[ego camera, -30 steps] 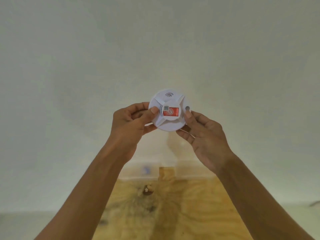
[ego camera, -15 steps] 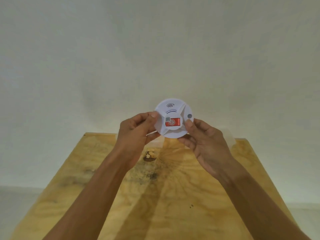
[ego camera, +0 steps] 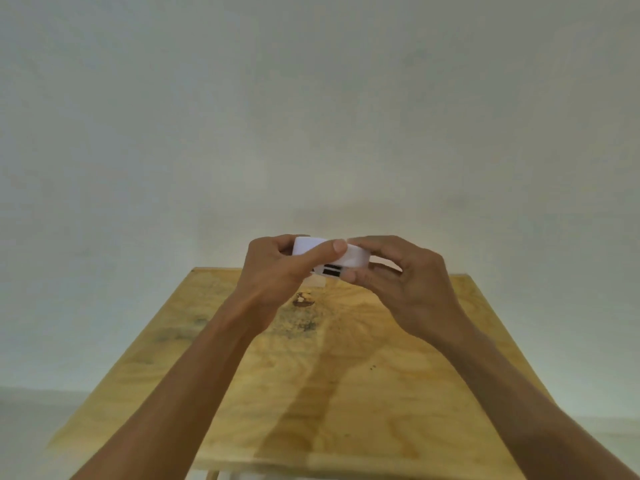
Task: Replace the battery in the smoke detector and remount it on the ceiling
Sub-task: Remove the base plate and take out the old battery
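The white round smoke detector (ego camera: 353,256) is held between both hands above the far edge of the wooden table (ego camera: 311,393). I see it edge-on, its white side wall toward me with dark slots below. My left hand (ego camera: 277,271) grips its left side, thumb laid across the front wall. My right hand (ego camera: 405,282) grips its right side with fingers curled over the top. The red label and the face of the unit are hidden.
A plain pale wall (ego camera: 311,116) fills the view behind. The plywood tabletop has a dark knot (ego camera: 303,299) just under my hands. A pale floor strip (ego camera: 27,410) shows on either side of the table.
My hands have come down from near the ceiling to just over the table. The detector has been tipped from face-on, label showing, to edge-on.
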A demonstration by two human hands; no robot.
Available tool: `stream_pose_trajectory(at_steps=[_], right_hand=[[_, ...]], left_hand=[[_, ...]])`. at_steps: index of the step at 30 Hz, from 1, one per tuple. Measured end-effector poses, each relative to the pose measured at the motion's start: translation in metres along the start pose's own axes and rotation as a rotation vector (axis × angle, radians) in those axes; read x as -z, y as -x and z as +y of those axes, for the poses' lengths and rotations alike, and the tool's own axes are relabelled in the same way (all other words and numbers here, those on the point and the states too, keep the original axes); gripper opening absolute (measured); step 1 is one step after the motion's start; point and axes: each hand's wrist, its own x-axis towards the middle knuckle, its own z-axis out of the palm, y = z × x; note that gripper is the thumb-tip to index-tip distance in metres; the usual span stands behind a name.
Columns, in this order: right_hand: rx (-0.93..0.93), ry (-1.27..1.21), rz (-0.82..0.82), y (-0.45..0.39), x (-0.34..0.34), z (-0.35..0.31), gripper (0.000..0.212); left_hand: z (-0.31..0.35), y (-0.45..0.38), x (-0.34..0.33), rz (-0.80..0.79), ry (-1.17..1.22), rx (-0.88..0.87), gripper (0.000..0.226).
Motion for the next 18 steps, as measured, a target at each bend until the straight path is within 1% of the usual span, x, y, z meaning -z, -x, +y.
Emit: stream_pose_trajectory(at_steps=[3,5,6,8,9,11,12,13,15,17,18], right_hand=[[-0.216,-0.056,-0.141,0.004,0.014,-0.017,0.082],[-0.329,-0.182,-0.226,0.006,0.02,-0.018,0.092],[-0.366,-0.233,-0.244,0.008,0.022,-0.018,0.093],[-0.39,-0.258,-0.24,0.013,0.022,-0.012,0.093],[-0.392,-0.247,-0.236,0.016,0.02,-0.007,0.095],[-0.398,-0.198,-0.225,0.022,0.016,0.005,0.101],[-0.402,-0.175,-0.218,0.024,0.013,0.013,0.103],[-0.403,-0.162,-0.214,0.026,0.008,0.02,0.103],[-0.41,-0.148,-0.215,0.032,-0.004,0.041,0.099],[-0.425,-0.14,-0.207,0.039,-0.017,0.061,0.093],[-0.44,-0.14,-0.195,0.043,-0.022,0.072,0.086]], left_hand=[[0.003,0.016,-0.002,0.031,0.057,-0.035,0.069],[0.001,0.022,-0.003,0.017,0.047,-0.043,0.077],[-0.002,0.024,-0.003,-0.005,0.043,-0.044,0.08],[-0.008,0.027,-0.001,-0.079,0.034,-0.042,0.084],[-0.013,0.026,0.001,-0.12,0.01,-0.043,0.081],[-0.026,0.023,0.004,-0.192,-0.06,-0.057,0.059],[-0.033,0.022,0.005,-0.216,-0.087,-0.057,0.051],[-0.041,0.019,0.006,-0.233,-0.11,-0.049,0.053],[-0.066,0.012,0.007,-0.244,-0.128,-0.017,0.068],[-0.087,0.008,0.007,-0.264,-0.127,-0.012,0.071],[-0.096,0.007,0.006,-0.278,-0.141,-0.012,0.071]])
